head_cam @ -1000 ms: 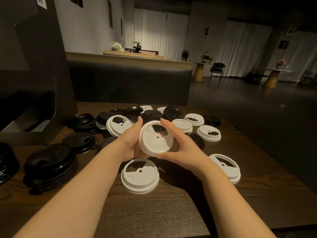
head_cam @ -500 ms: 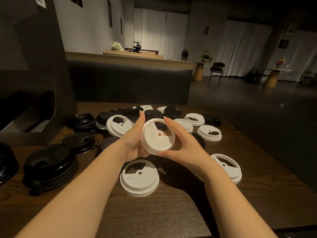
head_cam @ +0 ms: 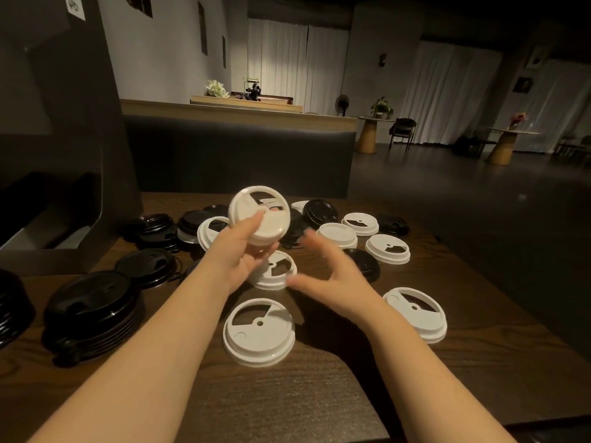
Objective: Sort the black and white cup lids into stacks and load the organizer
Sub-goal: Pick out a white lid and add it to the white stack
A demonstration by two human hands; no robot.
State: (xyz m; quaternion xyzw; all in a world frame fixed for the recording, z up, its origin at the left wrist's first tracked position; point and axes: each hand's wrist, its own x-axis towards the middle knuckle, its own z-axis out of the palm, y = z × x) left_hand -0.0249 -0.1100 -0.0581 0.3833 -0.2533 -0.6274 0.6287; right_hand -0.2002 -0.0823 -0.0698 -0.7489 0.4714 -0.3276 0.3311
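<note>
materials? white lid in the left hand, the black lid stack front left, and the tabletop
White lid, held in the left hand: looks like thin moulded plastic, matte, with crisp rim and cut-out opening.
Black lid stack: probably the same plastic but glossy; highlights run along the nested rims.
Table: dark wood or wood-look laminate; grain lines show, which of the two is unclear.

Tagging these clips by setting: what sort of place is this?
Likely a café, closed or quiet: loose cup lids cover a wooden table by a padded booth bench, with round pedestal tables across the dim room.

Nothing legible here; a white sticker [head_cam: 74, 5] on the dark organizer [head_cam: 64, 123] is too blurred to read.
</note>
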